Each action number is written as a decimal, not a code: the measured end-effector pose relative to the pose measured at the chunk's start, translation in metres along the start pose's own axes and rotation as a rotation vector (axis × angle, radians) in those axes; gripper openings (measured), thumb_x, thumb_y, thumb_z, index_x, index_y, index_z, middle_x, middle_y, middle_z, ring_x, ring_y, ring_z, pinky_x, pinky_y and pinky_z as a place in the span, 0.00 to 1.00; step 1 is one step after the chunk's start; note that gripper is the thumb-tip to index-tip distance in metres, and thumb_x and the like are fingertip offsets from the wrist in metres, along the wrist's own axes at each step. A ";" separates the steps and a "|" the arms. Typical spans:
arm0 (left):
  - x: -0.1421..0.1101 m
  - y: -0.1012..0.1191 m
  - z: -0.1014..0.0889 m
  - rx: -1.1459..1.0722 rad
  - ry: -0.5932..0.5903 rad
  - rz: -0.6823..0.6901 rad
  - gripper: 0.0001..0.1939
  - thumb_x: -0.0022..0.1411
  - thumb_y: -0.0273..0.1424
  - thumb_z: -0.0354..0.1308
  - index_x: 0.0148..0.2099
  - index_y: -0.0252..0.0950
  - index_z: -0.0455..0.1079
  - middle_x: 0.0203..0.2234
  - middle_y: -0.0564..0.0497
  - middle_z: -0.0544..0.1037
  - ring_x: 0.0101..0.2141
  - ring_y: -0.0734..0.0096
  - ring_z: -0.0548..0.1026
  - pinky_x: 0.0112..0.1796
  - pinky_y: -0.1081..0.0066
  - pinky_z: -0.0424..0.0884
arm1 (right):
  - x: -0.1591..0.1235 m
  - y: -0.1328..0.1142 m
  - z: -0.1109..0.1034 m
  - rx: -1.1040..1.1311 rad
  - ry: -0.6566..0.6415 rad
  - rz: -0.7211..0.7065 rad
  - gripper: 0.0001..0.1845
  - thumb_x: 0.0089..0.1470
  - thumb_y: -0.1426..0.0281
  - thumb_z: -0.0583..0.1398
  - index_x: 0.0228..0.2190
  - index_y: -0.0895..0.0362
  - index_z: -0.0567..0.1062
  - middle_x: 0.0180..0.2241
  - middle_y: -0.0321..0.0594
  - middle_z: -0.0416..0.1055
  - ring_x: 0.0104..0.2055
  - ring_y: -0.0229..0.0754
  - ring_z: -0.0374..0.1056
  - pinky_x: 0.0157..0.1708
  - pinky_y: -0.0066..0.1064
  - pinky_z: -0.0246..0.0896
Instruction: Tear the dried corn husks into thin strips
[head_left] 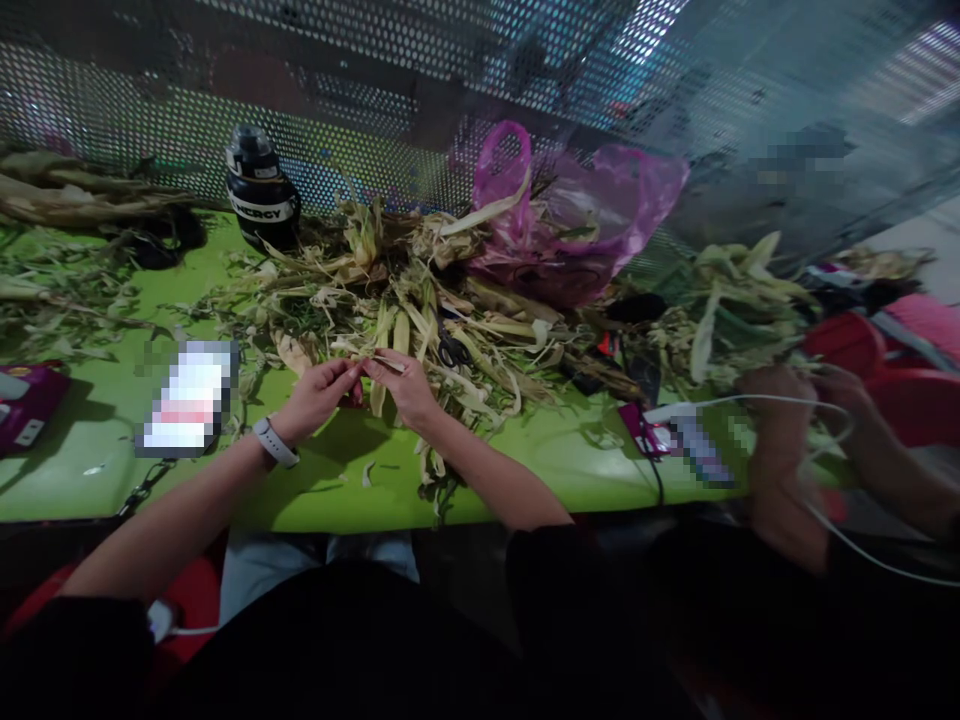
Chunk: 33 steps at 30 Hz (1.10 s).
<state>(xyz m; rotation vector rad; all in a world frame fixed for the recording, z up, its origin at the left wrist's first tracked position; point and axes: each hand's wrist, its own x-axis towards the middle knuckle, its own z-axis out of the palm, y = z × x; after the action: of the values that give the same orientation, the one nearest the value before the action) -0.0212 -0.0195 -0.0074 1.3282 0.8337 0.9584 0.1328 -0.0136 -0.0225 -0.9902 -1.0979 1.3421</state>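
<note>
Above the green table, my left hand (319, 398) and my right hand (405, 388) meet fingertip to fingertip. Both are closed in a pinch on a thin, pale strip of corn husk (387, 361); much of it is hidden by the fingers. Something small and reddish (354, 396) shows below the left fingers, too dark to make out. Just beyond my hands spreads a tangled heap of dry husks (405, 335). Black-handled scissors (452, 350) lie in that heap, close to my right hand and apart from it.
A dark bottle (262, 205) and a pink plastic bag (570, 230) stand behind the heap. To my left lies a phone (187, 400) on a strap. At right, a co-worker's hands (784, 390) are near more husks (739, 310). The green table's (330, 505) front edge is before me.
</note>
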 end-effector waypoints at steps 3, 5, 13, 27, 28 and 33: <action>-0.001 0.000 0.000 0.105 0.021 0.140 0.16 0.61 0.43 0.57 0.30 0.34 0.68 0.20 0.52 0.72 0.23 0.77 0.70 0.27 0.76 0.68 | -0.003 -0.002 0.002 0.011 -0.004 -0.014 0.16 0.42 0.59 0.67 0.31 0.57 0.77 0.31 0.38 0.75 0.36 0.38 0.69 0.40 0.29 0.65; -0.002 0.001 0.001 0.104 0.019 0.147 0.16 0.61 0.42 0.57 0.30 0.34 0.68 0.21 0.52 0.72 0.22 0.76 0.70 0.27 0.76 0.68 | -0.006 -0.003 0.003 -0.031 0.007 -0.040 0.16 0.42 0.59 0.67 0.32 0.57 0.77 0.33 0.38 0.75 0.38 0.38 0.69 0.42 0.30 0.64; -0.003 0.016 -0.008 -0.090 -0.038 0.131 0.15 0.60 0.41 0.59 0.32 0.34 0.68 0.21 0.54 0.70 0.21 0.79 0.68 0.25 0.77 0.69 | -0.004 -0.021 -0.007 -0.066 -0.094 -0.083 0.22 0.37 0.58 0.70 0.36 0.54 0.77 0.39 0.37 0.75 0.45 0.42 0.70 0.49 0.36 0.65; -0.013 0.025 -0.006 -0.150 -0.015 0.244 0.14 0.62 0.41 0.57 0.34 0.34 0.69 0.20 0.55 0.69 0.21 0.79 0.66 0.24 0.77 0.67 | 0.114 -0.047 0.042 -0.797 -0.291 -0.354 0.11 0.53 0.65 0.60 0.30 0.60 0.78 0.30 0.39 0.75 0.33 0.38 0.67 0.38 0.30 0.60; -0.013 0.024 -0.006 -0.149 -0.026 0.240 0.14 0.62 0.41 0.57 0.34 0.34 0.69 0.20 0.55 0.69 0.21 0.79 0.66 0.24 0.77 0.67 | 0.123 -0.042 0.056 -0.879 -0.323 -0.376 0.11 0.53 0.65 0.60 0.30 0.60 0.78 0.30 0.40 0.75 0.33 0.38 0.67 0.37 0.30 0.59; -0.012 0.020 -0.006 -0.155 -0.042 0.219 0.16 0.61 0.43 0.58 0.34 0.34 0.69 0.20 0.55 0.69 0.21 0.79 0.66 0.24 0.76 0.67 | 0.148 -0.014 0.101 -1.128 -0.318 -0.273 0.13 0.46 0.63 0.66 0.26 0.61 0.76 0.28 0.42 0.73 0.32 0.40 0.65 0.36 0.32 0.57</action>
<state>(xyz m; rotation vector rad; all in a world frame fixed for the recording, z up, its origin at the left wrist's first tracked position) -0.0330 -0.0278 0.0120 1.3182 0.5776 1.1389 0.0287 0.1264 0.0185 -1.3409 -2.2444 0.5874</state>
